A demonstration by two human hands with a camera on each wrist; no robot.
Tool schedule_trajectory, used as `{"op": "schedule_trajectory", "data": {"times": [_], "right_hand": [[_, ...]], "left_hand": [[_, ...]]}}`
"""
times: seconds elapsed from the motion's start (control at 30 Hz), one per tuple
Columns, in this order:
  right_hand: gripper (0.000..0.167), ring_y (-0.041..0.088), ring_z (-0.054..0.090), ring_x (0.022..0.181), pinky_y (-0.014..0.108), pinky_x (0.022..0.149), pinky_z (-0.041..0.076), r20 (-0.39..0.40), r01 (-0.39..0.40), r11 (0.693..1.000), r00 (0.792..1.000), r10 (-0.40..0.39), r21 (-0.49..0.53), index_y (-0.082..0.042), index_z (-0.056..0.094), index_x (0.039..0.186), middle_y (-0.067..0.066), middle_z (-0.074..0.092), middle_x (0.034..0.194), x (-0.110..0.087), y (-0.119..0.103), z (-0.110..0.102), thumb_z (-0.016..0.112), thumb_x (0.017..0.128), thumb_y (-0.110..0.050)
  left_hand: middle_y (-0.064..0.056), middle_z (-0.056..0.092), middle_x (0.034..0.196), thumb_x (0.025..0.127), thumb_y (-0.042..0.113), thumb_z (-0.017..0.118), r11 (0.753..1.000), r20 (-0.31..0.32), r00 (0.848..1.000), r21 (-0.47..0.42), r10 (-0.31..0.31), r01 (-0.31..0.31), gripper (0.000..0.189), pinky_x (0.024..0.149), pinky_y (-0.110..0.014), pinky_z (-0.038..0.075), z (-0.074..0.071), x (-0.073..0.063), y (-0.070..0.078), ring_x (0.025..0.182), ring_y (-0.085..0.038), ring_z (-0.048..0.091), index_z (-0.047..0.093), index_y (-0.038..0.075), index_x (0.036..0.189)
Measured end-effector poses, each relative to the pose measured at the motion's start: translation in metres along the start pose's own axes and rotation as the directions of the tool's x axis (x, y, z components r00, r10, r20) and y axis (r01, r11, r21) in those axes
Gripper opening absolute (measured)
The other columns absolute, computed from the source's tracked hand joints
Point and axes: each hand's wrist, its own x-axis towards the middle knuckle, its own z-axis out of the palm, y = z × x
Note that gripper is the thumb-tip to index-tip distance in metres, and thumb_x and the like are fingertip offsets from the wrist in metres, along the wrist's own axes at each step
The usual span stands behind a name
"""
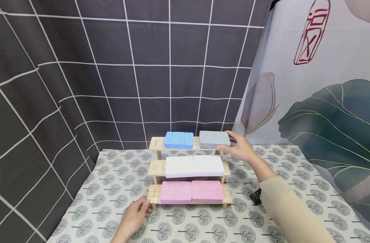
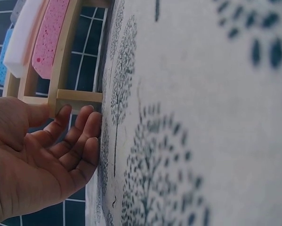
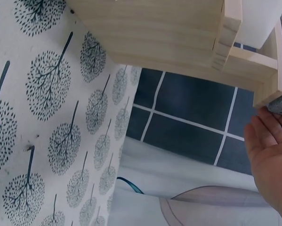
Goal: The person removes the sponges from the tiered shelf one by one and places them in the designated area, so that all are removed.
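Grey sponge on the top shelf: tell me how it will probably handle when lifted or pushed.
The grey sponge is probably light for its size, given its pitted, porous-looking surface. Its crisp edges suggest it would hold its shape rather than flop. Lying low and flat, it seems likelier to slide along the wooden shelf than roll.

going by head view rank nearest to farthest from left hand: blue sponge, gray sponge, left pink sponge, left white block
1. left pink sponge, bottom shelf
2. left white block, middle shelf
3. blue sponge, top shelf, left
4. gray sponge, top shelf, right
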Motion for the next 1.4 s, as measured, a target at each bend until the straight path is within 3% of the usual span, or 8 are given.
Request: {"op": "schedule_trajectory", "data": {"times": [0.17, 0.4, 0.67, 1.13, 1.4], "right_hand": [[0.083, 0.044, 0.047, 0.134, 0.066, 0.11, 0.035, -0.008, -0.01, 1.0, 1.0, 0.01, 0.003, -0.003, 0.043, 0.151, 0.022, 0.053, 0.144, -0.005, 0.003, -0.007, 0.08, 0.087, -0.042], [0.07, 0.039, 0.066, 0.107, 0.055, 0.094, 0.053, -0.042, 0.034, 0.999, 0.999, -0.032, 0.031, -0.002, 0.049, 0.146, 0.022, 0.065, 0.124, -0.013, 0.009, -0.016, 0.08, 0.089, -0.027], [0.082, 0.047, 0.055, 0.125, 0.063, 0.106, 0.041, -0.04, -0.032, 0.999, 0.999, 0.032, -0.009, -0.001, 0.039, 0.152, 0.027, 0.055, 0.141, -0.022, 0.017, -0.029, 0.078, 0.09, -0.037], [0.082, 0.046, 0.056, 0.123, 0.062, 0.099, 0.048, -0.046, -0.069, 0.997, 0.996, 0.07, 0.014, -0.002, 0.039, 0.153, 0.029, 0.056, 0.137, -0.039, 0.034, -0.047, 0.079, 0.089, -0.036], [0.08, 0.049, 0.051, 0.128, 0.065, 0.107, 0.039, -0.054, -0.074, 0.997, 0.996, 0.074, -0.002, -0.001, 0.04, 0.152, 0.03, 0.052, 0.142, -0.044, 0.04, -0.054, 0.078, 0.09, -0.035]], "left_hand": [[0.001, 0.065, 0.083, 0.107, 0.027, 0.05, 1.0, 0.002, 1.0, 0.009, 0.003, -0.003, 0.032, 0.072, -0.036, 0.055, 0.0, 0.0, 0.0, 0.076, -0.013, 0.063, 0.068, 0.002, 0.1], [0.0, 0.065, 0.083, 0.107, 0.026, 0.049, 1.0, 0.008, 1.0, 0.017, -0.008, 0.007, 0.032, 0.07, -0.033, 0.053, 0.0, 0.0, 0.0, 0.075, -0.013, 0.062, 0.068, 0.001, 0.102], [0.0, 0.065, 0.083, 0.107, 0.026, 0.049, 1.0, 0.009, 1.0, 0.018, -0.009, 0.008, 0.032, 0.068, -0.031, 0.052, 0.0, 0.001, -0.001, 0.075, -0.013, 0.061, 0.068, 0.0, 0.101], [0.0, 0.064, 0.083, 0.107, 0.025, 0.05, 1.0, 0.008, 1.0, 0.018, 0.01, -0.01, 0.03, 0.068, -0.032, 0.052, 0.001, 0.001, -0.001, 0.075, -0.013, 0.061, 0.068, 0.002, 0.098], [0.001, 0.065, 0.082, 0.107, 0.024, 0.05, 1.0, 0.008, 1.0, 0.013, 0.005, -0.005, 0.03, 0.071, -0.032, 0.052, 0.001, 0.002, -0.002, 0.075, -0.013, 0.062, 0.069, 0.002, 0.1]]}}
